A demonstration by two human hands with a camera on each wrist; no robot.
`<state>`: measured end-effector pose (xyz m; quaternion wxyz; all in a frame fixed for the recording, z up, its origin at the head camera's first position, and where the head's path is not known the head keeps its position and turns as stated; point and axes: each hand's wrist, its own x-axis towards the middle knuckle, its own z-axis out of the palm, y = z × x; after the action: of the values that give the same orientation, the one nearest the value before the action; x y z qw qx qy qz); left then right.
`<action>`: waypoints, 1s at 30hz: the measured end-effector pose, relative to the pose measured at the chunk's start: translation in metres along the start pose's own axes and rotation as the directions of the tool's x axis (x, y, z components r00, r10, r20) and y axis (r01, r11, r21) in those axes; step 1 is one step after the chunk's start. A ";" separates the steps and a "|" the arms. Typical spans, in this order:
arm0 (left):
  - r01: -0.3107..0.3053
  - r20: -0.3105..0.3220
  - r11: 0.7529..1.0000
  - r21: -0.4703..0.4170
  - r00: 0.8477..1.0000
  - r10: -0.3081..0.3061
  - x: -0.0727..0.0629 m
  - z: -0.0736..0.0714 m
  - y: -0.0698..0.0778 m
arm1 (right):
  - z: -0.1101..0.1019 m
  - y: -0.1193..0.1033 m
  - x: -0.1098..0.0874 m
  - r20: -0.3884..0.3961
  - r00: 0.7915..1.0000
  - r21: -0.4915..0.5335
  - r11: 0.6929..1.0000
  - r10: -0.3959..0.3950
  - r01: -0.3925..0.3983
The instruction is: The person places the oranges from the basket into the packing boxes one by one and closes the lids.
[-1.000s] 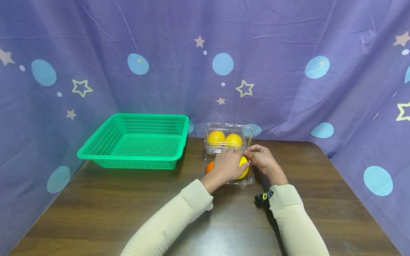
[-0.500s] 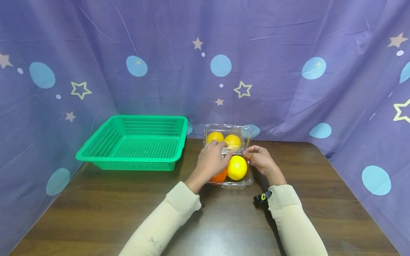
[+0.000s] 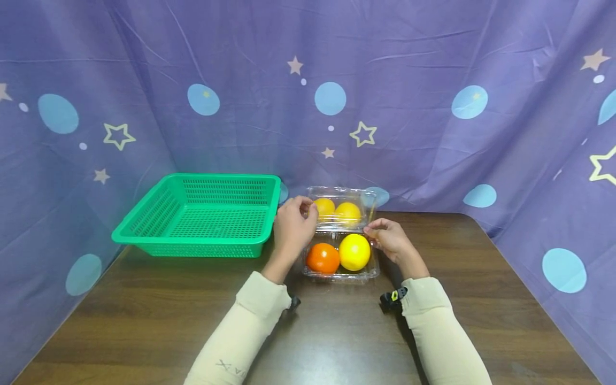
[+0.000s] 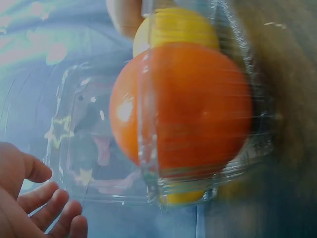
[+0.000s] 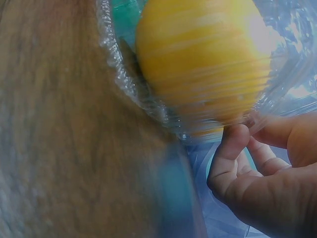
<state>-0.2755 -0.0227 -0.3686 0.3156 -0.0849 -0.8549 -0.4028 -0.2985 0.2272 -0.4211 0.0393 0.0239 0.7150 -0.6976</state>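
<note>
A clear plastic clamshell container [image 3: 339,278] stands with its lid raised [image 3: 363,195]. Its front tray holds an orange fruit [image 3: 323,258] on the left and a yellow fruit [image 3: 355,252] on the right. Two more yellow fruits [image 3: 347,214] show through the clear plastic at the back. My right hand [image 3: 392,240] pinches the container's right edge between thumb and forefinger, as the right wrist view confirms. Beside the lid's left edge is my left hand [image 3: 293,227], its fingers loosely bent and apart from the thumb; the left wrist view shows nothing between them.
A green plastic basket [image 3: 192,243] with slotted walls stands to the left on the brown wooden table [image 3: 337,337]. Behind the table hangs a purple curtain [image 3: 409,80] with stars and blue ovals.
My left hand has moved left, off the front fruits to the lid's left side, uncovering the orange fruit. My right hand has kept its place at the container's right edge.
</note>
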 end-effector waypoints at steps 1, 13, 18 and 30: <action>0.006 -0.024 1.000 -0.025 1.000 -0.007 0.001 -0.001 -0.001 | 0.000 0.000 0.000 0.000 1.000 0.000 1.000 0.000 0.000; 0.088 -0.097 0.980 -0.181 0.990 -0.107 0.021 -0.006 -0.009 | 0.000 0.001 0.002 -0.005 1.000 -0.005 1.000 0.007 -0.007; 0.050 -0.071 0.965 -0.258 0.995 -0.071 0.025 -0.004 -0.011 | 0.000 0.002 0.001 -0.011 1.000 -0.005 1.000 0.014 -0.014; 0.010 0.010 0.969 -0.248 1.000 -0.008 0.024 -0.003 -0.015 | -0.002 0.002 0.004 -0.006 1.000 -0.007 1.000 0.014 -0.014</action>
<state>-0.2991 -0.0378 -0.3618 0.2970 -0.1216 -0.7997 -0.5074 -0.3021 0.2288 -0.4236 0.0422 0.0309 0.7173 -0.6948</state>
